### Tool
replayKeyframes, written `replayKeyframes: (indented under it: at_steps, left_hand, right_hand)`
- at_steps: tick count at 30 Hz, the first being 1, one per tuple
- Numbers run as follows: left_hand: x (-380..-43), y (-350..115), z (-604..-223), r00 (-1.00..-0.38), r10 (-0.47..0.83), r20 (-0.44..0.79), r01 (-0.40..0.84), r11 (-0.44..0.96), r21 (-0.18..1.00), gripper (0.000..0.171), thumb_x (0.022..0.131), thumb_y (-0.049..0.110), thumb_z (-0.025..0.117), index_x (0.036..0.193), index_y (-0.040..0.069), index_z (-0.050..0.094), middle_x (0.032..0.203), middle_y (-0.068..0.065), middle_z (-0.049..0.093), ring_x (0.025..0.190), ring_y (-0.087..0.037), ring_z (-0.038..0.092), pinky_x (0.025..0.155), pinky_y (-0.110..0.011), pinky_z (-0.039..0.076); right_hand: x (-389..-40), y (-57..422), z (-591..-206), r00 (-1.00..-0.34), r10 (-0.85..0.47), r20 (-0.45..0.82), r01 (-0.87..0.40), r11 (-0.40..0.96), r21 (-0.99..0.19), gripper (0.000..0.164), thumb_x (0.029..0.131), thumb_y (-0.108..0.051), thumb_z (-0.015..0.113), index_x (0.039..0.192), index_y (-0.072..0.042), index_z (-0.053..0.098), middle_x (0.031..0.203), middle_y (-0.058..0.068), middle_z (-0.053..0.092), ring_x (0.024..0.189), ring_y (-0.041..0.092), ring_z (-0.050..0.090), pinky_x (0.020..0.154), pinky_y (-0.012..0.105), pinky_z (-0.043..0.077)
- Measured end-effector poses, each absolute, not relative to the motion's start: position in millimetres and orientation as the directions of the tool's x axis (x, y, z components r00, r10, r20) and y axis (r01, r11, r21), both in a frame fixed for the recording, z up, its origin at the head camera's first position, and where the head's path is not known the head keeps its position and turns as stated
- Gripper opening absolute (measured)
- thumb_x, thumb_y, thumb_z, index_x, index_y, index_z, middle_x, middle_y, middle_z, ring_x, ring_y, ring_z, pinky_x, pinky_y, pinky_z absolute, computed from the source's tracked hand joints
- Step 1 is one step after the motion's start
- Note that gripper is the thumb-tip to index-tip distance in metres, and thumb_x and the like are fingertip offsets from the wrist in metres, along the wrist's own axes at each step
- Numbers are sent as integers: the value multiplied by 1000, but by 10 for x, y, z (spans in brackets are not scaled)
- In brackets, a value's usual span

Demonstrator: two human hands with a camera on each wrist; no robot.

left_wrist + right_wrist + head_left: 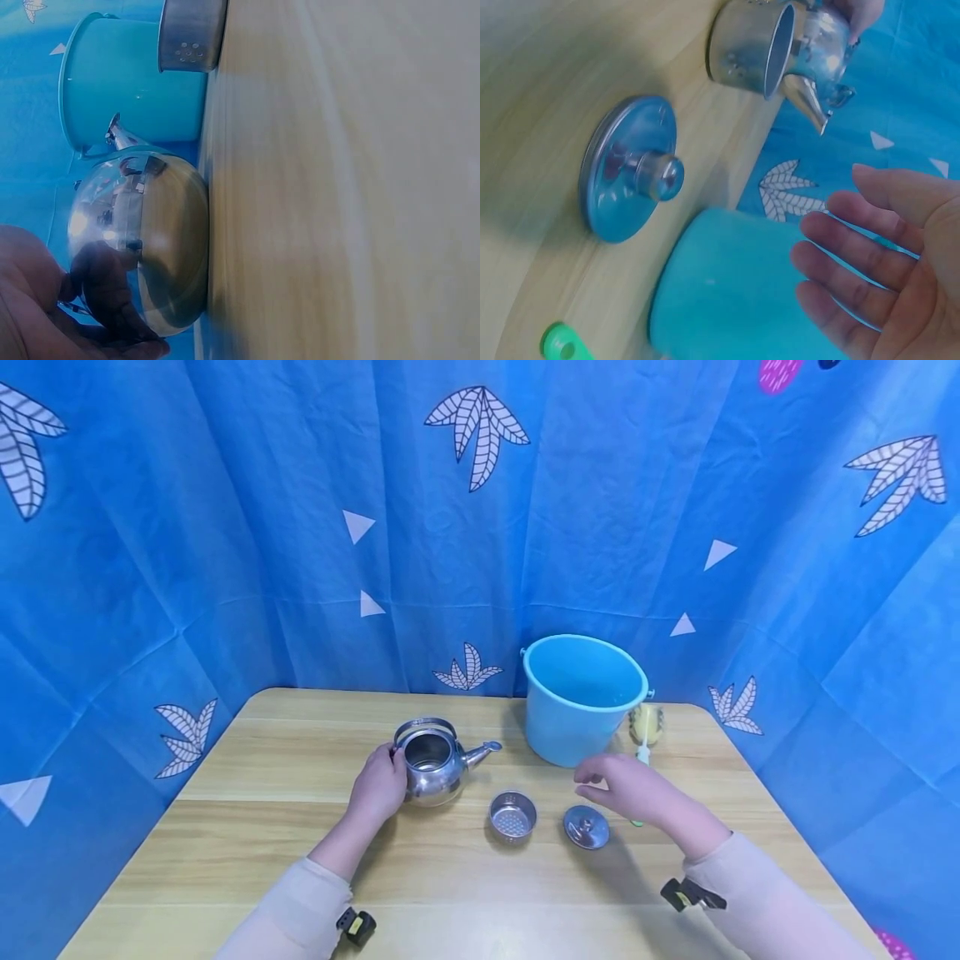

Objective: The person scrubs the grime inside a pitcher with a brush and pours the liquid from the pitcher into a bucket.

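A shiny metal teapot [435, 777] without its lid stands left of the middle, spout pointing right. My left hand [380, 782] grips its left side, thumb at the rim near the raised handle. In the left wrist view, fingers [112, 341] curl against the rounded body of the teapot [169, 247]. My right hand [618, 785] hovers above the teapot lid [587, 828], holding nothing. Seen from the right wrist, its fingers [847, 240] are loosely bent and apart from the knobbed lid [634, 169]. Between teapot and lid sits a metal strainer cup [512, 818] with a perforated bottom.
A light blue bucket [570, 727] stands at the back, right of the teapot. Beside it lies a brush [645, 727] with a pale head, its green handle end [561, 343] showing near the lid. A blue patterned curtain [465, 543] surrounds the wooden table [450, 893].
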State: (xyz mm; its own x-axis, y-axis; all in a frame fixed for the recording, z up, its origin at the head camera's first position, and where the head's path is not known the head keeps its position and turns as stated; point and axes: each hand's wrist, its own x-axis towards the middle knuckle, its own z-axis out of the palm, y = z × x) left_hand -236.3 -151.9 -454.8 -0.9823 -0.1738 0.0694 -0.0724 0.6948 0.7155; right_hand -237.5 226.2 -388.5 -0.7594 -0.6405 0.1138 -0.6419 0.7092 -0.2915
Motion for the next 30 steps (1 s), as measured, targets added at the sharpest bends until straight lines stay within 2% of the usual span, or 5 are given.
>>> replayKeyframes:
  at_steps: [13,23,30]
  left_hand:
    - [-2363,-1532,-4547,-981,-177,74,-73,703,707,52,108,25,32,139,-16,43,136,-36,50,128,-50,48,107,-58,40]
    - [-2360,-1519,-4542,-983,-171,63,-77,704,706,52,108,25,32,140,-15,42,138,-35,49,130,-49,47,109,-58,38]
    - [-2356,-1512,-4543,-982,-173,73,-72,704,706,52,108,25,33,139,-15,43,137,-35,49,129,-49,48,108,-58,39]
  right_hand:
    - [-2514,2527,-3986,-804,-585,109,-587,748,-310,10,91,-12,72,100,-11,73,98,0,73,93,22,70,85,44,58]
    - [-2571,2670,-4044,-853,-517,75,-513,800,-311,14,91,-13,72,102,-4,72,99,7,73,99,34,68,88,52,55]
    - [-2585,2726,-4066,-874,-482,56,-473,822,-318,17,91,-12,72,105,-2,72,102,12,73,101,37,67,90,55,54]
